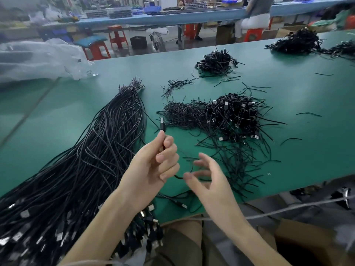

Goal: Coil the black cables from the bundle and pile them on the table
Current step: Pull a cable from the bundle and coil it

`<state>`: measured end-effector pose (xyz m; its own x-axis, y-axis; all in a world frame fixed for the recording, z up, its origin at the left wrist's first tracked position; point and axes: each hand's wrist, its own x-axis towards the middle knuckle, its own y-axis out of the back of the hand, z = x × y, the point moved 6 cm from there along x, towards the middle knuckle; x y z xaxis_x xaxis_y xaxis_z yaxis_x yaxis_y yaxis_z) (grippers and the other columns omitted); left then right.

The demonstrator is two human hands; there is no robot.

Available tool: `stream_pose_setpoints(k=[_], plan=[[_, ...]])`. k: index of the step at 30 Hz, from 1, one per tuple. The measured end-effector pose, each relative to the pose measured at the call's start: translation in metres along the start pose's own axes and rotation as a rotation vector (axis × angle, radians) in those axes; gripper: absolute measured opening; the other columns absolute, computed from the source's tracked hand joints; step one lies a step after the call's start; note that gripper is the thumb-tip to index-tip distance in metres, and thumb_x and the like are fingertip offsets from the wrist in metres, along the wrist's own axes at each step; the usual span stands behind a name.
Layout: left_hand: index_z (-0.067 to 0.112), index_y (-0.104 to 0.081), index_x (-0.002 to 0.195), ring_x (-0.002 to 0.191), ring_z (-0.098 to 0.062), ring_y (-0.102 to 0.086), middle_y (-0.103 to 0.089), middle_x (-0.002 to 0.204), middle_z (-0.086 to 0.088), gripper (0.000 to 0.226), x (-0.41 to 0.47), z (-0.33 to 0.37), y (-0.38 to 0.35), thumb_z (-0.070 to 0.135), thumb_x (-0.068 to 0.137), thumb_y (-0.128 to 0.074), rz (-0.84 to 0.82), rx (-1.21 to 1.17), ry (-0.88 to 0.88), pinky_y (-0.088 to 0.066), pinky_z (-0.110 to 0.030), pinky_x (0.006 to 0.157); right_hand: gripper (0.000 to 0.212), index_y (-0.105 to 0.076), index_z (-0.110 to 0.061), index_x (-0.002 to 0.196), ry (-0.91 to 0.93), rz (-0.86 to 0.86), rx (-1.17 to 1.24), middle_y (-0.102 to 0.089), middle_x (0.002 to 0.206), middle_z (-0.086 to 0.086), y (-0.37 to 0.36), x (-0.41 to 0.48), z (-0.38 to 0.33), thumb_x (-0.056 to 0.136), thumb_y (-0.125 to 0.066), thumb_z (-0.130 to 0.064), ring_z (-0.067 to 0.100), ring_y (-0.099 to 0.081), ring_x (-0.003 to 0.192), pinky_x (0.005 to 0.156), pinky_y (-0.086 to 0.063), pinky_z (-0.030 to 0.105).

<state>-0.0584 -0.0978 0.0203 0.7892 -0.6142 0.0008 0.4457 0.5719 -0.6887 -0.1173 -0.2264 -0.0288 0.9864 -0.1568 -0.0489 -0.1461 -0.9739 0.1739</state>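
Currently the left hand (153, 166) pinches a black cable (162, 124) beside right hand (210, 181).

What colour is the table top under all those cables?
The table is teal green, clearest in the head view.

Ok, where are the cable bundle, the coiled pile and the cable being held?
cable bundle (99, 150): head view, middle of the long strands.
coiled pile (232, 116): head view, centre of the heap.
held cable (162, 123): head view, plug above the left hand (153, 162).
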Motion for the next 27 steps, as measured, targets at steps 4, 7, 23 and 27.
stream_pose_setpoints(k=[4, 7, 23, 27], plan=[[0.017, -0.054, 0.085, 0.047, -0.008, -0.028, -0.036, 0.052, 0.012, 0.036, -0.004, 0.003, -0.018, 0.037, 0.111, -0.041, -0.111, -0.001, 0.007, -0.034, -0.023, 0.055, 0.046, -0.056, -0.033, 0.142, 0.419, -0.136, -0.481, -0.027, 0.157, -0.026, -0.018, -0.003, -0.012, 0.098, -0.061, -0.046, -0.004, -0.015, 0.147, 0.12, -0.019, 0.021], [0.016, -0.054, 0.083, 0.047, -0.007, -0.03, -0.038, 0.05, 0.015, 0.039, -0.012, 0.008, -0.03, 0.036, 0.112, -0.037, -0.197, 0.119, -0.03, -0.035, -0.023, 0.055, 0.024, -0.07, -0.016, 0.115, 0.504, -0.211, -0.555, -0.066, 0.126, -0.011, -0.027, 0.005, -0.013, 0.108, -0.049, -0.023, 0.001, -0.048, 0.129, 0.124, -0.019, 0.033], [0.028, -0.059, 0.141, 0.126, -0.001, -0.053, -0.054, 0.148, 0.015, 0.036, 0.001, 0.017, 0.051, 0.029, 0.107, -0.047, 0.197, 1.3, -0.239, -0.04, -0.022, 0.106, 0.035, -0.061, -0.015, 0.083, 0.478, -0.2, -0.399, -0.053, 0.066, -0.006, -0.014, 0.052, -0.052, 0.109, -0.044, -0.031, 0.021, -0.049, 0.064, 0.066, -0.043, 0.035], [0.0, -0.063, 0.133, 0.138, -0.015, -0.053, -0.063, 0.142, -0.009, 0.051, 0.005, 0.001, 0.045, 0.038, 0.108, -0.039, 0.154, 0.804, -0.146, -0.041, -0.026, 0.115, 0.036, -0.06, -0.011, 0.081, 0.45, -0.143, -0.027, -0.046, 0.058, -0.007, -0.03, 0.043, -0.052, 0.11, -0.045, -0.026, 0.013, -0.041, 0.055, 0.057, -0.037, 0.031]])
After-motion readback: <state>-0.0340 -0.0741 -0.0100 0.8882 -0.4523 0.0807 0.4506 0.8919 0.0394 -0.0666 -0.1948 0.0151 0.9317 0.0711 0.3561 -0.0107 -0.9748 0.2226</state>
